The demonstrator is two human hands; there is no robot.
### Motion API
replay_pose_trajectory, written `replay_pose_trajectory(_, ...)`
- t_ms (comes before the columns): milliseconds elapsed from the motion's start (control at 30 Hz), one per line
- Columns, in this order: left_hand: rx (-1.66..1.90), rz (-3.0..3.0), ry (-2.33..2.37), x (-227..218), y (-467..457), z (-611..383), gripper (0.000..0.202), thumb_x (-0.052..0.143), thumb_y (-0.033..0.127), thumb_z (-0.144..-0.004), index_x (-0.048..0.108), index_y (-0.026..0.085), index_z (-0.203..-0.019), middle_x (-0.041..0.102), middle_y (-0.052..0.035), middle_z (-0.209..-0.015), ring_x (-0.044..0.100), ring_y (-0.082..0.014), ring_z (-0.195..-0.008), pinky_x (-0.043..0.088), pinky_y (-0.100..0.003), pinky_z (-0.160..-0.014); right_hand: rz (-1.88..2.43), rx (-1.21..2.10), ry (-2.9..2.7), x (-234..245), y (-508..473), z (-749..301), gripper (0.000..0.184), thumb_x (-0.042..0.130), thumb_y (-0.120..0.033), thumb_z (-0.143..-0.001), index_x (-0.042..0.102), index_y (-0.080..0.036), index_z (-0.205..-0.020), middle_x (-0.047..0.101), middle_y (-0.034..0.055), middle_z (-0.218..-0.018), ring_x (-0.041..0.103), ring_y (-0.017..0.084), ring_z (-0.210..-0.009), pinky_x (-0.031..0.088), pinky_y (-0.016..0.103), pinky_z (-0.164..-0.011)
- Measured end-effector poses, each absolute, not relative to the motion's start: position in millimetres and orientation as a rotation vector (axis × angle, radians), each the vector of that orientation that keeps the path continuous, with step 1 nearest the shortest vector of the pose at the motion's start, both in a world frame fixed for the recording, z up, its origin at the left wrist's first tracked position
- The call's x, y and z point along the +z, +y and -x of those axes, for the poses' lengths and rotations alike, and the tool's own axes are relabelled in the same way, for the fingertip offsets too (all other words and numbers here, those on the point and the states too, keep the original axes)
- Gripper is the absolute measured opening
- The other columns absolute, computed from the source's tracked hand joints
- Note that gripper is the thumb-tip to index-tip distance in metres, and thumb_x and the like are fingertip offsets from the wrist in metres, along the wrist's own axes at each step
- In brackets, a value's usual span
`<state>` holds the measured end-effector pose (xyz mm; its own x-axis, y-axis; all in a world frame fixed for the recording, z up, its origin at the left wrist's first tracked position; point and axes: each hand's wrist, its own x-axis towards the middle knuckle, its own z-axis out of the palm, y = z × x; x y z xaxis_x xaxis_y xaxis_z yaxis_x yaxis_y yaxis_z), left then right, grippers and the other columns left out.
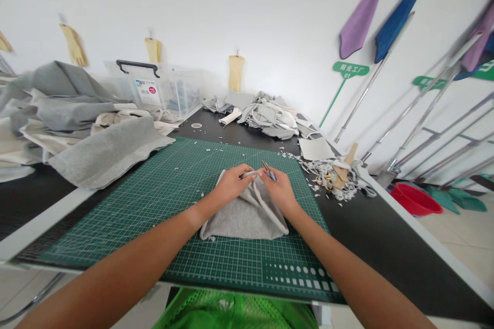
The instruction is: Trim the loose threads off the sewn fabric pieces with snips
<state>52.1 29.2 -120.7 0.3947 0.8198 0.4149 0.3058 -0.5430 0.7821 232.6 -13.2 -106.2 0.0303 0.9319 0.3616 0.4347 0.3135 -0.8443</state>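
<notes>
A grey fabric piece (241,218), folded and hollow like a small bag, rests on the green cutting mat (127,216). My left hand (232,184) pinches its raised upper edge. Close beside it, my right hand (278,190) grips the same edge, fingers closed. Thread snips (269,170) with a blue handle are also in my right hand, their metal tips pointing up and away from the cloth. The fingertips of both hands nearly meet, and the fabric between them is partly hidden.
Grey and cream cloth (104,154) is heaped at the left, before a clear plastic box (181,90). Another pile of cut pieces (266,115) lies at the back. Scraps (339,180) litter the right side, near a flat grey square (316,149). A red basin (417,199) stands on the floor.
</notes>
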Motion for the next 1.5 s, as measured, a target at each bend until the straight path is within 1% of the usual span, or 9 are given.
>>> replay_pose_trajectory(67, 1.049, -2.055, 0.940, -120.9, 30.9, -51.8, 0.027, 0.054, 0.041, -0.095, 0.072, 0.021, -0.095, 0.072, -0.0014, -0.088, 0.061, -0.0176, -0.082, 0.043, -0.028, -0.075, 1.262, 0.640, -1.576, -106.0, -12.6, -233.3, 0.030, 0.055, -0.044, -0.092, 0.071, -0.019, -0.086, 0.066, 0.0025, -0.078, 0.054, 0.018, -0.071, 0.040, 0.027, -0.065)
replay_pose_trajectory(167, 1.020, -2.062, 0.942, -121.7, 32.9, -51.2, 0.033, 0.051, 0.043, -0.096, 0.069, 0.019, -0.082, 0.066, 0.0008, -0.075, 0.057, -0.0157, -0.073, 0.039, -0.027, -0.067, 1.260, 0.678, -1.570, -105.6, -11.5, -234.1, 0.030, 0.056, -0.044, -0.091, 0.071, -0.019, -0.083, 0.064, 0.0016, -0.075, 0.052, 0.016, -0.068, 0.038, 0.026, -0.061)
replay_pose_trajectory(333, 1.051, -2.007, 0.947, -123.0, 33.5, -51.6, 0.028, 0.057, 0.041, -0.093, 0.066, 0.019, -0.079, 0.061, 0.0031, -0.071, 0.053, -0.0135, -0.069, 0.036, -0.025, -0.064, 1.269, 0.727, -1.542, -106.3, -11.0, -234.2, 0.031, 0.058, -0.047, -0.090, 0.071, -0.019, -0.086, 0.062, 0.0017, -0.073, 0.048, 0.015, -0.064, 0.034, 0.025, -0.056)
replay_pose_trajectory(533, 1.091, -1.950, 0.947, -121.0, 31.2, -51.6, 0.026, 0.059, 0.041, -0.091, 0.063, 0.019, -0.078, 0.061, 0.0020, -0.073, 0.054, -0.0142, -0.070, 0.037, -0.025, -0.064, 1.284, 0.750, -1.506, -107.5, -12.2, -233.7, 0.035, 0.060, -0.052, -0.087, 0.073, -0.020, -0.091, 0.059, 0.0008, -0.064, 0.050, 0.016, -0.060, 0.035, 0.026, -0.053)
replay_pose_trajectory(767, 1.120, -1.938, 0.983, -117.2, 27.9, -50.1, 0.027, 0.061, 0.040, -0.090, 0.059, 0.018, -0.075, 0.057, 0.0033, -0.070, 0.050, -0.0130, -0.067, 0.035, -0.024, -0.062, 1.276, 0.761, -1.506, -106.1, -12.6, -233.4, 0.028, 0.062, -0.050, -0.086, 0.071, -0.024, -0.087, 0.055, -0.0008, -0.057, 0.050, 0.017, -0.058, 0.035, 0.026, -0.053)
replay_pose_trajectory(867, 1.139, -1.922, 0.967, -115.6, 27.1, -50.1, 0.027, 0.061, 0.039, -0.090, 0.057, 0.018, -0.073, 0.056, 0.0034, -0.070, 0.050, -0.0127, -0.068, 0.035, -0.024, -0.063, 1.267, 0.772, -1.516, -105.2, -13.6, -232.2, 0.026, 0.061, -0.049, -0.086, 0.070, -0.024, -0.086, 0.054, -0.0013, -0.056, 0.049, 0.017, -0.057, 0.034, 0.026, -0.052)
replay_pose_trajectory(1033, 1.156, -1.911, 0.930, -115.7, 26.1, -50.6, 0.023, 0.060, 0.036, -0.091, 0.060, 0.018, -0.077, 0.058, 0.0027, -0.072, 0.051, -0.0130, -0.069, 0.036, -0.024, -0.064, 1.264, 0.760, -1.511, -103.4, -14.3, -230.1, 0.028, 0.061, -0.050, -0.086, 0.069, -0.024, -0.085, 0.051, -0.0022, -0.055, 0.045, 0.016, -0.055, 0.032, 0.026, -0.051)
replay_pose_trajectory(1267, 1.173, -1.909, 0.916, -115.0, 24.1, -50.5, 0.022, 0.059, 0.035, -0.091, 0.061, 0.018, -0.078, 0.057, 0.0024, -0.071, 0.051, -0.0133, -0.070, 0.037, -0.024, -0.064, 1.258, 0.743, -1.524, -103.7, -15.8, -229.8, 0.027, 0.061, -0.050, -0.087, 0.067, -0.024, -0.088, 0.052, -0.0018, -0.061, 0.046, 0.017, -0.059, 0.033, 0.027, -0.053)
replay_pose_trajectory(1500, 1.187, -1.909, 0.917, -114.8, 24.7, -50.7, 0.018, 0.057, 0.032, -0.093, 0.061, 0.018, -0.082, 0.060, 0.0022, -0.076, 0.053, -0.0132, -0.073, 0.038, -0.023, -0.067, 1.182, 0.846, -1.515, -108.2, -16.8, -228.4, 0.028, 0.057, -0.051, -0.091, 0.063, -0.024, -0.085, 0.047, -0.0027, -0.063, 0.042, 0.016, -0.061, 0.031, 0.027, -0.055)
